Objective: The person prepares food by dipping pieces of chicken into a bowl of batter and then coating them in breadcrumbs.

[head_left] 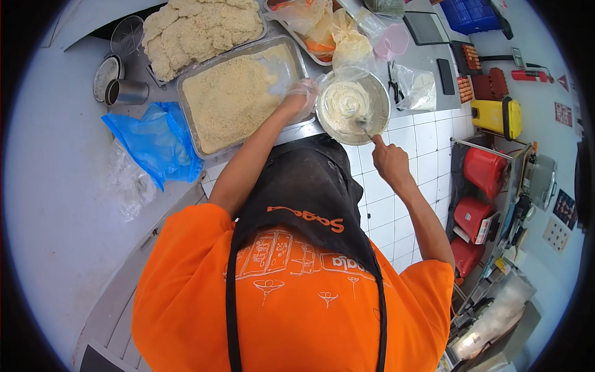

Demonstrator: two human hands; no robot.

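Note:
My left hand (303, 96), in a clear plastic glove, holds the left rim of a round metal bowl (385, 104). Pale, thick batter (345, 100) with swirl marks fills the bowl's bottom. In my bare right hand (392, 159) is the handle of a metal utensil (367, 132); its head sits in the batter, too small to tell whether it is a whisk or a spoon. Left of the bowl, a metal tray (182, 111) contains breadcrumbs (232, 100). Behind it, breaded pieces (202, 35) are heaped on another tray.
A tray of plastic-bagged food (320, 28) stands behind the bowl. To its right lie a bag of white powder (417, 88), black-handled scissors (395, 86) and a phone (445, 76). A blue plastic bag (155, 142) and a metal cup (128, 92) sit at the left.

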